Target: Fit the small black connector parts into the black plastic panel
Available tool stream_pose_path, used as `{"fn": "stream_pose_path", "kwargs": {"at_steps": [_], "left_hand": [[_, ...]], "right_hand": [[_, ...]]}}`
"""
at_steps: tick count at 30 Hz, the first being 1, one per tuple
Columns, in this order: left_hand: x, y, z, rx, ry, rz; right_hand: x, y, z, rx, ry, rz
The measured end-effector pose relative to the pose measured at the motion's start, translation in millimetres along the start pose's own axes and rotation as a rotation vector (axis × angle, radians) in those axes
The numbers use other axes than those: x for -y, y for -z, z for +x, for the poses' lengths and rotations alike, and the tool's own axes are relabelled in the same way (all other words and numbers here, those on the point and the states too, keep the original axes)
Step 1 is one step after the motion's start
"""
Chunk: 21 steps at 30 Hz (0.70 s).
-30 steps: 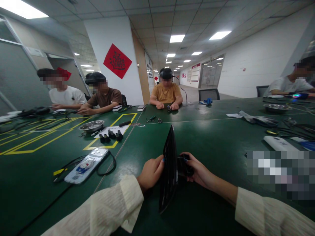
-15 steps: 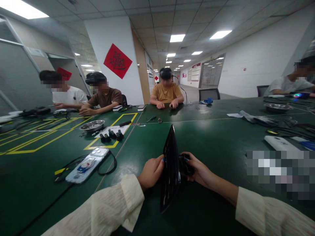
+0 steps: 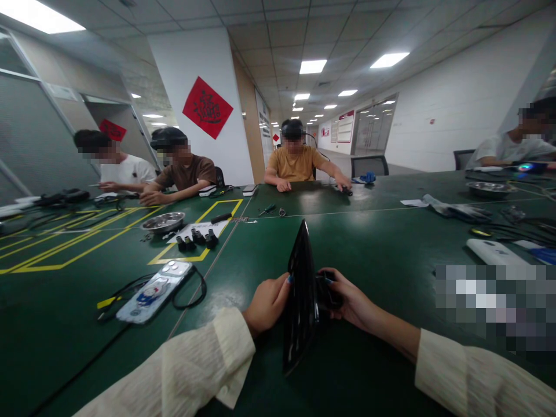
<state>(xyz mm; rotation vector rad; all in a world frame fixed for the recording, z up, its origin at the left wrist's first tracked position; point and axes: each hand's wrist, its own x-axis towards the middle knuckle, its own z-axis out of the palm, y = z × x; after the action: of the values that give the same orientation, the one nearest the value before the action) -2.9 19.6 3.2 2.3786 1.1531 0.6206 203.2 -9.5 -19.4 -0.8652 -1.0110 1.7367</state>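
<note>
A glossy black panel (image 3: 301, 315), thin and curved, stands on edge in front of me above the green table. My left hand (image 3: 264, 307) is closed on its left side, thumb pressed to the face; the fingers behind are partly hidden. On the other side, my right hand (image 3: 358, 301) is wrapped round a dark black part (image 3: 329, 291) at the panel's back. Whether that part is fixed to the panel, I cannot tell. A phone (image 3: 154, 292) in a printed clear case lies left of my left hand, with a black cable (image 3: 194, 295) around it.
Several black fittings (image 3: 197, 239) stand by a metal bowl (image 3: 164, 222) inside yellow tape. A screwdriver (image 3: 270, 209) lies further back. At right are a white device (image 3: 495, 253), gloves (image 3: 456, 210) and another bowl (image 3: 490, 190). Co-workers sit around the green table (image 3: 243, 249).
My hands and the black panel stay in place. Across the table, a co-worker's arm has reached out toward the right side of the picture with a dark object in the hand.
</note>
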Motion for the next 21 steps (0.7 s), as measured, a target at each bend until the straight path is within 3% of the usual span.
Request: {"fn": "stream_pose_path", "kwargs": {"at_steps": [21], "left_hand": [[0.6, 0.9, -0.4, 0.021, -0.021, 0.023]], "right_hand": [[1.1, -3.8, 0.5, -0.05, -0.02, -0.021]]}}
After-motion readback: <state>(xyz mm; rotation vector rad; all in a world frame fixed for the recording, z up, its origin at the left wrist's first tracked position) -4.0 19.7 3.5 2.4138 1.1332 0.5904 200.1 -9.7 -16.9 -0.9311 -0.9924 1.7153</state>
